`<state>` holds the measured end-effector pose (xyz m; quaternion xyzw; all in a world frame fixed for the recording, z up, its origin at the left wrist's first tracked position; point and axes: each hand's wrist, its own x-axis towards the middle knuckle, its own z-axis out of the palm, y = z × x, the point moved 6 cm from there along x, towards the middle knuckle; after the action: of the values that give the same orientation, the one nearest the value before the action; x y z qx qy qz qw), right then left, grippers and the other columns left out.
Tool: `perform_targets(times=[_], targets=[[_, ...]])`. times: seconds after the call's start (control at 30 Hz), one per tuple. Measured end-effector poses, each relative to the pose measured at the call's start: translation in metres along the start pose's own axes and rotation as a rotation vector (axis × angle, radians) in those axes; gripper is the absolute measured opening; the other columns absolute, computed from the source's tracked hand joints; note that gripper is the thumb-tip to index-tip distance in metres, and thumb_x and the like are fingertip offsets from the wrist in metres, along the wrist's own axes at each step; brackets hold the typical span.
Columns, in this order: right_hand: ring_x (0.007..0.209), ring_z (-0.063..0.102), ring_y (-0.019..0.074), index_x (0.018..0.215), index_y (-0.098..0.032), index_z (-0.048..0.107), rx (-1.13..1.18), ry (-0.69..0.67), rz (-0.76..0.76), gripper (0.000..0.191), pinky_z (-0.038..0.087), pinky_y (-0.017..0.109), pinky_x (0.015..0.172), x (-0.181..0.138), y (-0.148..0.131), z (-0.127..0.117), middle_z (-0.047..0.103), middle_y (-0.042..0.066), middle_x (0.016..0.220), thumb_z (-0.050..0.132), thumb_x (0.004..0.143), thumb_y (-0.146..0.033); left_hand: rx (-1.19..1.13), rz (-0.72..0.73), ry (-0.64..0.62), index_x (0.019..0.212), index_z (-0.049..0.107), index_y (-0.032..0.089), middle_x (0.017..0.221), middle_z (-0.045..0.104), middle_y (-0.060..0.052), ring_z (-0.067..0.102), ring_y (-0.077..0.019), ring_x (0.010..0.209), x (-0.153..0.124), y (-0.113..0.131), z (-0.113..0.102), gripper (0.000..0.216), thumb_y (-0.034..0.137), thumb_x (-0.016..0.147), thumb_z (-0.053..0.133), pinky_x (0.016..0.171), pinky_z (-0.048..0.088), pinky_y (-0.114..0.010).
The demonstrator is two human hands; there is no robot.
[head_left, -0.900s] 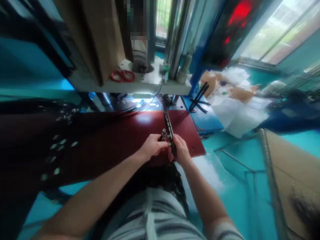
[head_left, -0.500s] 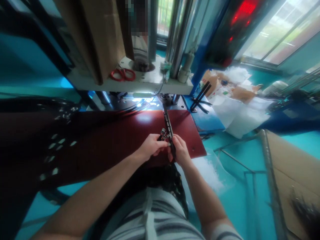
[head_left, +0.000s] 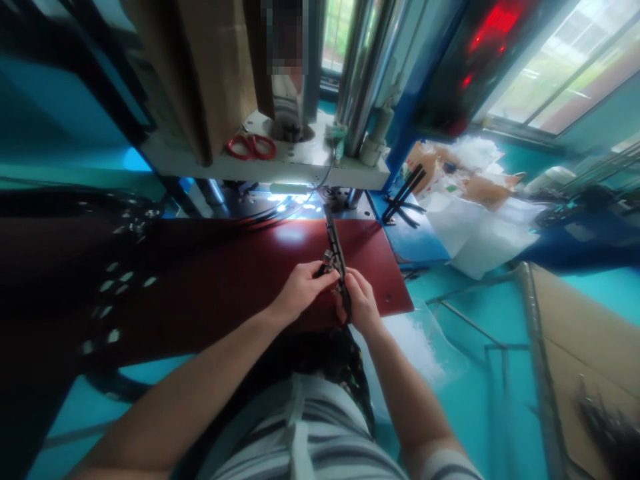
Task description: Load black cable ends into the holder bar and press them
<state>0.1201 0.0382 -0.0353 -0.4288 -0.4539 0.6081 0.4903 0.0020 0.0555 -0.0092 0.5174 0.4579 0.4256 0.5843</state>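
A narrow black strap (head_left: 334,243) with metal studs lies along the dark red work board (head_left: 240,267), running from the press toward me. My left hand (head_left: 300,290) is closed in a pinch on small metal pieces (head_left: 327,260) at the strap's left side. My right hand (head_left: 361,303) grips the near end of the strap, fingers wrapped around it. Both hands sit close together at the board's front edge.
A press machine with steel columns (head_left: 360,67) and a white shelf (head_left: 270,160) holding red scissors (head_left: 250,145) stands behind the board. Black studded straps (head_left: 120,267) are piled at left. Black pliers (head_left: 403,197) lie on a blue ledge; white bags (head_left: 475,227) and cardboard (head_left: 585,347) are at right.
Both hands stayed on the strap; the left hand's fingers shifted slightly forward on the metal pieces. The view rose a little.
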Motion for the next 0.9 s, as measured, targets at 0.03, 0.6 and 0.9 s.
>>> perform_targets(times=[0.03, 0.6, 0.9], targets=[[0.025, 0.04, 0.0061, 0.104, -0.018, 0.048, 0.038, 0.012, 0.0, 0.032, 0.03, 0.015, 0.024, -0.001, 0.001, -0.002, 0.05, -0.01, 0.046, 0.045, 0.087, -0.045, -0.056, -0.016, 0.002, 0.076, 0.061, 0.012, 0.06, 0.054, 0.001, 0.044, -0.0058, 0.051, 0.0, 0.0, -0.003, 0.024, 0.036, 0.072, 0.062, 0.046, 0.033, -0.017], [0.027, 0.04, 0.0068, 0.134, -0.02, 0.039, 0.061, -0.027, 0.02, 0.059, 0.029, 0.016, 0.025, -0.005, -0.001, -0.006, 0.051, -0.008, 0.046, 0.05, 0.084, -0.048, -0.112, -0.378, -0.183, 0.06, 0.047, 0.016, 0.034, 0.035, 0.008, 0.024, -0.0041, 0.029, 0.0, -0.009, 0.015, 0.014, 0.024, 0.061, 0.058, 0.032, 0.013, -0.019], [0.028, 0.04, 0.0069, 0.134, -0.021, 0.039, 0.004, -0.076, 0.05, 0.057, 0.028, 0.017, 0.026, -0.002, -0.003, -0.004, 0.051, -0.008, 0.047, 0.049, 0.085, -0.047, -0.211, -0.355, -0.141, 0.06, 0.048, 0.016, 0.036, 0.036, 0.009, 0.023, -0.0028, 0.03, -0.001, -0.006, 0.017, 0.014, 0.022, 0.058, 0.06, 0.035, 0.011, -0.02]])
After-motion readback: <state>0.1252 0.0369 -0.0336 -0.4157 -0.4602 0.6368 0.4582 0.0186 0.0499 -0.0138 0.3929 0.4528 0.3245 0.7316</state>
